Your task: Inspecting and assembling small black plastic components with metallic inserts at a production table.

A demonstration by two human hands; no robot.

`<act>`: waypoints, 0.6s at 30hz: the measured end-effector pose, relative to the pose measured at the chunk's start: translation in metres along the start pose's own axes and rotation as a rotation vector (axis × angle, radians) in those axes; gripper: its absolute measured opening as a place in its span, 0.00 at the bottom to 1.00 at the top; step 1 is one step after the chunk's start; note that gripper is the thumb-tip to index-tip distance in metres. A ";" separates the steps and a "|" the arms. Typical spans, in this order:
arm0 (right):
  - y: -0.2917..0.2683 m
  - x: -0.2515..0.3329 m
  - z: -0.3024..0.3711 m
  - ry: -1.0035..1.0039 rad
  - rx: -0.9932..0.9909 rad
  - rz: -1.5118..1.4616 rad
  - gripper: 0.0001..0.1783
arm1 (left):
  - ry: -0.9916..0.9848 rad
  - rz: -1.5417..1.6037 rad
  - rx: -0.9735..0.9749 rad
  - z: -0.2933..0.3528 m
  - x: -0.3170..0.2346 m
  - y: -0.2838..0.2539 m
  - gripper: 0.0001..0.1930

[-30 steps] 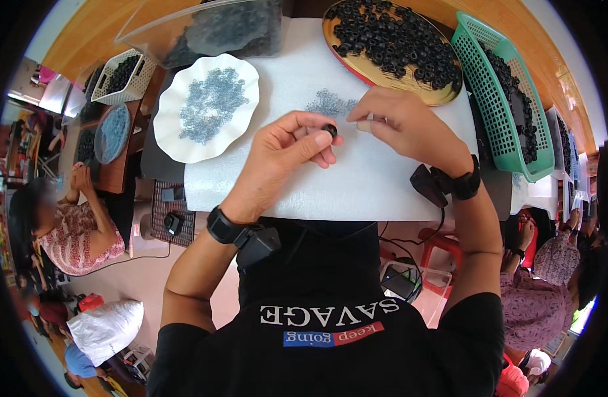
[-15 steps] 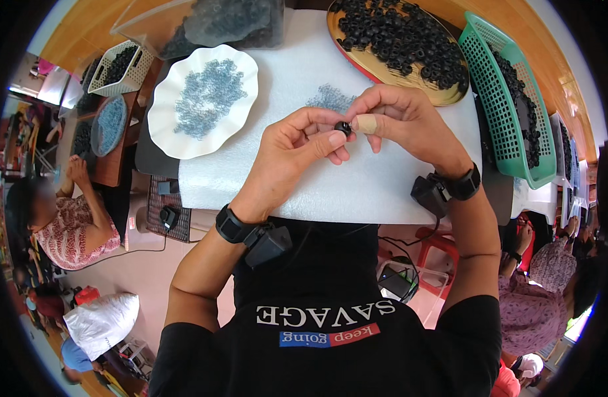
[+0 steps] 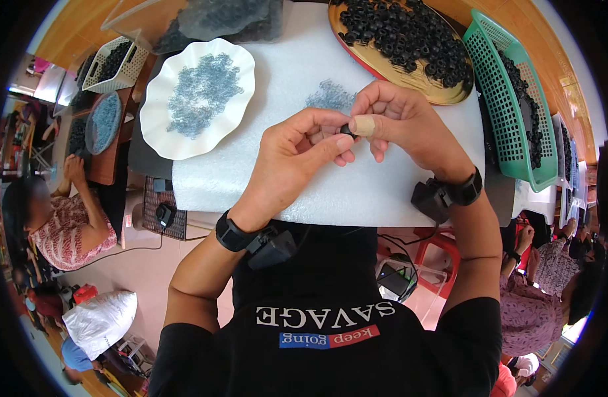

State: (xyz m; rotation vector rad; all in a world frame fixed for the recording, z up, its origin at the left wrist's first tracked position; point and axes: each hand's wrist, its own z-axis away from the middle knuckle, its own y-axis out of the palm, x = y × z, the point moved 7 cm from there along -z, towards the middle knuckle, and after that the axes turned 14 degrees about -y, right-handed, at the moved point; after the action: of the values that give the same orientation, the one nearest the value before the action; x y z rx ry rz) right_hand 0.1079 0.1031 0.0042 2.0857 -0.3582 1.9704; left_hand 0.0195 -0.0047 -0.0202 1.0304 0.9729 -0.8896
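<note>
Nearest is the person's black shirt [image 3: 377,360], with a black strap [image 3: 232,231] around the left wrist and another [image 3: 466,188] around the right. Farther in, above the white sheet [image 3: 304,198], the left hand [image 3: 287,155] pinches a small black piece [image 3: 346,130] between thumb and fingers. The right hand [image 3: 410,129] meets it from the right, its bandaged thumb [image 3: 364,126] partly covering the piece (whether these fingers grip it or something tiny, I cannot tell).

Just beyond the hands lies a loose heap of fine bluish coils [image 3: 330,95]. To the left, a scalloped white plate [image 3: 156,114] bears more such coils. To the right stands a green basket [image 3: 497,99] with dark pieces inside. Far right, a gold oval tray [image 3: 449,92] carries many black rings [image 3: 410,43]; far left is a clear tub [image 3: 272,20].
</note>
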 end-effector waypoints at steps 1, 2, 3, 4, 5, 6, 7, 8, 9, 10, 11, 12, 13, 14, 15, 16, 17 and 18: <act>-0.001 -0.001 0.000 0.004 -0.019 -0.009 0.12 | -0.002 0.021 -0.008 0.000 0.000 0.000 0.12; -0.001 -0.001 0.000 0.004 -0.019 -0.006 0.12 | -0.004 0.042 -0.016 0.000 -0.001 -0.001 0.12; -0.001 -0.003 0.000 0.021 -0.023 0.022 0.14 | -0.003 0.043 -0.017 0.000 -0.003 -0.001 0.12; -0.001 -0.004 0.000 0.038 -0.026 0.050 0.15 | -0.006 0.081 0.002 0.000 -0.006 -0.001 0.12; -0.001 -0.003 0.000 0.037 -0.025 0.051 0.15 | -0.009 0.119 0.020 0.000 -0.007 0.000 0.12; -0.004 -0.003 0.001 0.062 -0.050 0.030 0.17 | -0.007 0.120 0.019 -0.001 -0.007 -0.001 0.12; -0.006 -0.004 0.001 0.086 -0.075 0.010 0.19 | 0.046 0.103 -0.002 -0.001 -0.010 -0.002 0.12; -0.007 -0.005 0.001 0.084 -0.073 0.012 0.19 | 0.099 0.086 -0.024 -0.001 -0.014 -0.004 0.12; -0.008 -0.005 0.001 0.061 -0.072 -0.027 0.20 | 0.102 0.086 -0.021 -0.002 -0.013 -0.004 0.12; -0.009 -0.004 0.001 0.037 -0.070 -0.065 0.22 | 0.122 0.033 -0.046 -0.003 -0.014 -0.006 0.11; -0.009 -0.002 0.001 0.034 -0.073 -0.060 0.22 | 0.143 -0.020 -0.071 -0.003 -0.015 -0.008 0.11; -0.011 -0.001 0.002 0.047 -0.067 -0.024 0.20 | 0.147 -0.019 -0.062 -0.003 -0.016 -0.007 0.11; -0.014 0.001 0.003 0.060 -0.063 0.014 0.19 | 0.115 0.009 -0.063 -0.003 -0.014 -0.006 0.11; -0.019 0.003 0.003 0.056 -0.071 0.021 0.19 | 0.083 0.036 -0.062 -0.003 -0.012 -0.006 0.11; -0.029 0.012 0.003 -0.026 -0.149 0.080 0.17 | 0.088 0.035 -0.052 -0.001 -0.012 -0.006 0.11; -0.039 0.022 0.004 -0.110 -0.228 0.140 0.15 | 0.013 0.057 -0.018 -0.001 -0.006 -0.006 0.11; -0.047 0.026 0.005 -0.114 -0.237 0.147 0.15 | -0.062 0.077 0.017 -0.001 -0.001 -0.005 0.11; -0.064 0.039 0.008 -0.209 -0.355 0.260 0.13 | -0.053 0.048 0.019 -0.001 0.001 -0.005 0.11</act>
State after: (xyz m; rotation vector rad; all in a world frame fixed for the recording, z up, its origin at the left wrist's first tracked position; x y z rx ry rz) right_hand 0.1399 0.1603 0.0423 2.0916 -0.9880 1.6588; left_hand 0.0154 -0.0050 -0.0223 1.0373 0.8930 -0.8844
